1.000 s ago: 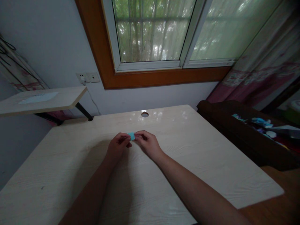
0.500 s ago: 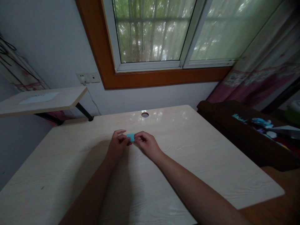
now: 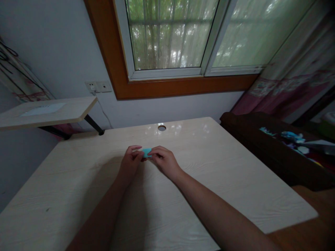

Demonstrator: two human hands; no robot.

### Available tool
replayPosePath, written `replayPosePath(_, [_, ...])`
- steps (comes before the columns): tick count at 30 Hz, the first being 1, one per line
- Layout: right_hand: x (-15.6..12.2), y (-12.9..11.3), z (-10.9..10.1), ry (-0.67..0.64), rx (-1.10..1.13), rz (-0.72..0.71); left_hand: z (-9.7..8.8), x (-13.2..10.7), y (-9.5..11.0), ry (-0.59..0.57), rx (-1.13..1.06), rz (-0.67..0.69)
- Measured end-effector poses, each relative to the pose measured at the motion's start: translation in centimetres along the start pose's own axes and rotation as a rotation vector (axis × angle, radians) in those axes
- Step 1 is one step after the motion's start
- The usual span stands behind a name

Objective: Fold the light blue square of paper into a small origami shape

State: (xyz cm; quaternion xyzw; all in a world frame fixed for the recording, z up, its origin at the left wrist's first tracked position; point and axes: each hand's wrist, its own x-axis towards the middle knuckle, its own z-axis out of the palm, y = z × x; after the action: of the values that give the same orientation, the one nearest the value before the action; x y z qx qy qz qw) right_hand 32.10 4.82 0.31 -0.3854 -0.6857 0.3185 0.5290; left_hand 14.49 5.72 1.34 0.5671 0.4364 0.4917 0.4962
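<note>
A small, flat turquoise piece [image 3: 147,152], perhaps paper, is between my two hands above the middle of the table [image 3: 230,181]. My left hand [image 3: 130,160] pinches its left end between thumb and fingers, with the index finger raised and curved over. My right hand [image 3: 163,158] has its thumb and fingertips closed at the right end, the index finger lying over the upper right edge. The fingers cover both ends of the piece, so folds or layers cannot be made out.
A raised shelf [image 3: 49,111] with a sheet of paper [image 3: 44,109] on it stands at the table's back left on dark legs. A round cable hole [image 3: 162,128] is near the back edge. To the right, dark wooden furniture [image 3: 248,150] carries assorted colourful things.
My right fingers have moved slightly over the right end of the turquoise piece, covering more of it. The piece has shifted a little to the right; my left hand stays nearly in place.
</note>
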Motion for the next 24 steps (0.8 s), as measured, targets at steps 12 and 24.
replayPosePath(12, [0.0, 0.0, 0.0, 0.046, 0.011, 0.061, -0.2, 0.1, -0.5, 0.007, -0.020, 0.090])
replayPosePath(24, [0.0, 1.2, 0.5, 0.036, 0.324, 0.138, -0.3, 0.2, -1.9, -0.030, 0.039, 0.204])
